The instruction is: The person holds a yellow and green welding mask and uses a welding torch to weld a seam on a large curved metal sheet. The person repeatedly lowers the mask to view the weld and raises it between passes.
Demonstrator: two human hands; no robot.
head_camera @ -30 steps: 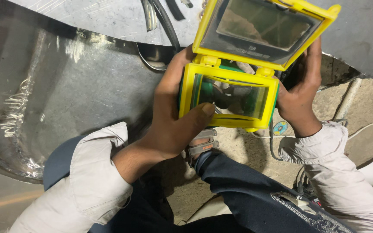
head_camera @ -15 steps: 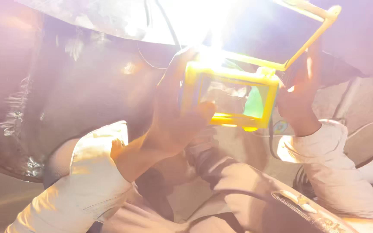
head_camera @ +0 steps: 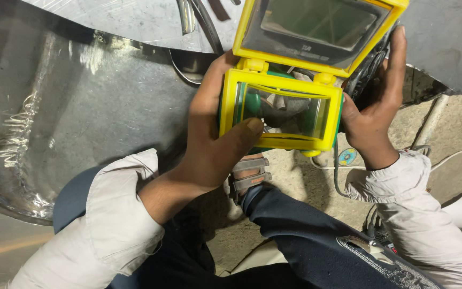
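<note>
A yellow-framed welding shield (head_camera: 282,109) with a green body is held up in front of me. Its hinged dark filter flap (head_camera: 316,27) is tipped upward, leaving a clear window below. My left hand (head_camera: 215,139) grips the shield's left side, thumb resting on the lower yellow frame. My right hand (head_camera: 375,107) wraps the right side, fingers reaching up behind the flap around a dark object I cannot make out.
A large curved sheet of grey metal (head_camera: 81,107) with a rough weld seam lies to the left and behind. A metal rod (head_camera: 185,16) and dark cables rest on it. My knees in dark trousers (head_camera: 295,235) are below, over a concrete floor with white wire (head_camera: 455,158).
A bright white-orange glare that washed out the view half a second ago has gone. The shield and both hands stay in nearly the same place.
</note>
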